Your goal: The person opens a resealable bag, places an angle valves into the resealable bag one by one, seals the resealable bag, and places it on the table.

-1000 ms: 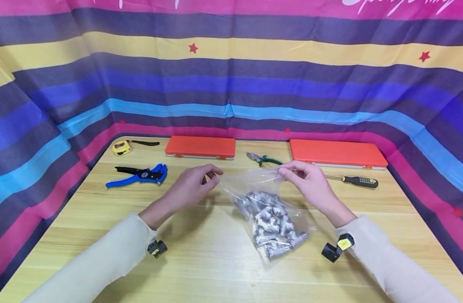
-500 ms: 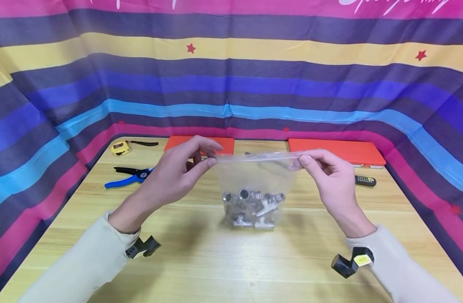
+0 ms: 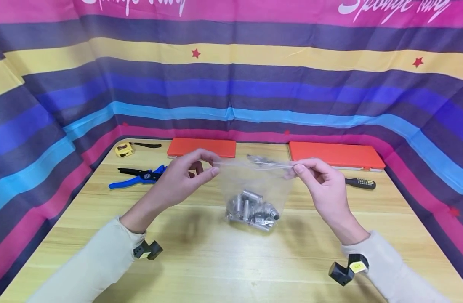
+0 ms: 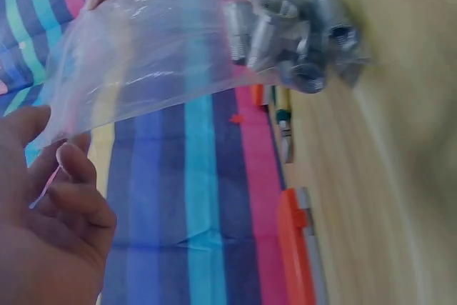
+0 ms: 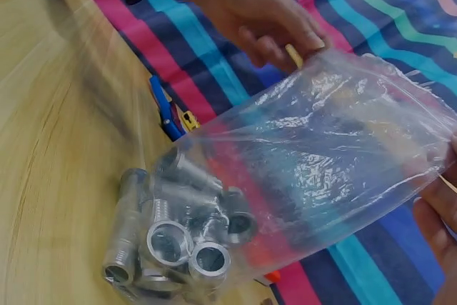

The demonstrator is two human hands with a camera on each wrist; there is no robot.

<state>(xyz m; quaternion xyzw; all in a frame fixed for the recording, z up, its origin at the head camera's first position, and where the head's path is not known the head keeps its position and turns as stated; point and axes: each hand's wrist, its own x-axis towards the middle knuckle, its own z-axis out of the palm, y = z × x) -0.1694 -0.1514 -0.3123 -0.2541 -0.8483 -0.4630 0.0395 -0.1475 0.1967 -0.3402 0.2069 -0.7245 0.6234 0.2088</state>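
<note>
1. Nearest: both sleeves and wrist cams at the front edge of the table [image 3: 224,269].
2. L hand [image 3: 182,179] pinches the left top corner of the clear zip bag [image 3: 254,181] between thumb and forefinger; other fingers loosely curled.
3. R hand [image 3: 324,185] pinches the right top corner the same way — the bag's top edge is stretched taut between the two hands.
4. Bag hangs above mid-table; metal fittings [image 3: 252,208] are bunched at the bottom, approx. at table level.
5. Step in hand, as judged: bag held up by its closure strip. Next move likely calls for working the seal while keeping the mouth level — fittings are heavy vs. thin film.
6. Far side: blue stripper tool [image 3: 138,176], tape measure [image 3: 123,149], two orange cases [image 3: 201,148], screwdriver [image 3: 358,183].
</note>
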